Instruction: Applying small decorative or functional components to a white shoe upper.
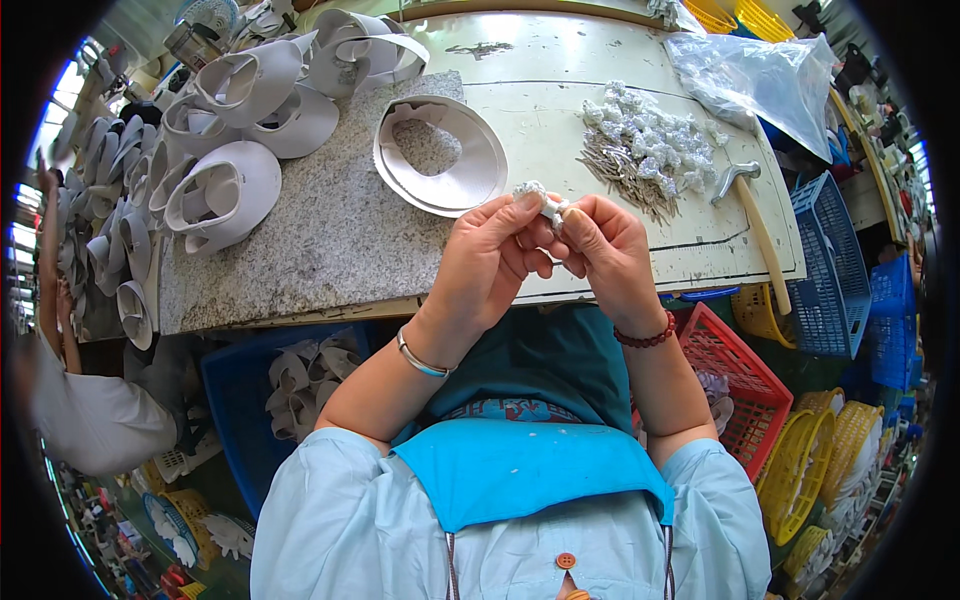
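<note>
- The left hand has its thumb and curled fingers closed on a small silvery piece.
- The right hand pinches the piece's other side between thumb and fingers.
- The piece is between the two hands, held above the near edge of the table; fingers hide part of it.
- Just beyond the left hand lies a white upper, curved around an oval opening, partly on a speckled grey board.
- More such uppers stand in a group toward the board's far left.
- Beyond the right hand is a heap of crinkled silvery bits, with thin strips on its near side.
- To the right of the heap lies a hammer, its handle reaching over the table edge.
- A clear plastic bag lies at the far right.
- Below the table, a red basket is to the right and a blue bin to the left.
</note>
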Demonstrator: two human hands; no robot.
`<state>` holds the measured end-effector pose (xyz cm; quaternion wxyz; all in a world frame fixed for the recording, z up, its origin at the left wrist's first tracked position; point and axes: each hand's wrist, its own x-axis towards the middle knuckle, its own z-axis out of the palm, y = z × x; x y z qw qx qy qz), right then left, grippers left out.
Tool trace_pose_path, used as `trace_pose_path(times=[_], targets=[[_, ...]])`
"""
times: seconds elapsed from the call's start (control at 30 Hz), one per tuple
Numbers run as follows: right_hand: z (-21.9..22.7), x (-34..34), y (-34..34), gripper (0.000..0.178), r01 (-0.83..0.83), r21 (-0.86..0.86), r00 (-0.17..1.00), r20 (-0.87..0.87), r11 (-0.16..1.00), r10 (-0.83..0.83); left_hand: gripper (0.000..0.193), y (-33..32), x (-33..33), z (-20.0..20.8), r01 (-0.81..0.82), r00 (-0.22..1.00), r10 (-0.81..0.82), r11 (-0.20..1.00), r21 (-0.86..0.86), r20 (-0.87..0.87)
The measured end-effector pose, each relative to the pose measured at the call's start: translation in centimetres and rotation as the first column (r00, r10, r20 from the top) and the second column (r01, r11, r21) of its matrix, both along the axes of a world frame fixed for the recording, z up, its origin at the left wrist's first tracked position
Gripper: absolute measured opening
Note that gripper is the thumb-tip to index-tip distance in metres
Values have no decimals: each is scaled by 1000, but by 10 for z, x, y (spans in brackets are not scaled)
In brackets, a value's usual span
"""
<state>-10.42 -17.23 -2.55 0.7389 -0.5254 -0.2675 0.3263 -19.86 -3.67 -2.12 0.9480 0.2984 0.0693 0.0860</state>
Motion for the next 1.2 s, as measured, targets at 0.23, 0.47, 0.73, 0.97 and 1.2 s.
trace_pose_path(times=[0.23,0.47,0.73,0.97,1.2], targets=[[14,-10,-1,20,218,-63,882,440,974,-169,26,-3,0,-6,-4,1000,5,993,116,-6],[19,-6,-7,19,150,-126,926,365,981,-95,27,-3,-2,-3,-54,998,49,972,228,30],[19,-11,-4,16,249,-153,857,496,956,-144,28,-6,-1,-10,-62,998,56,949,308,27],[21,-12,-2,14,311,-199,783,607,929,-133,25,-15,-3,-13,-230,973,212,814,533,96],[22,-8,0,14,361,-176,711,687,916,-148,23,-18,2,-23,-526,849,304,417,741,431]])
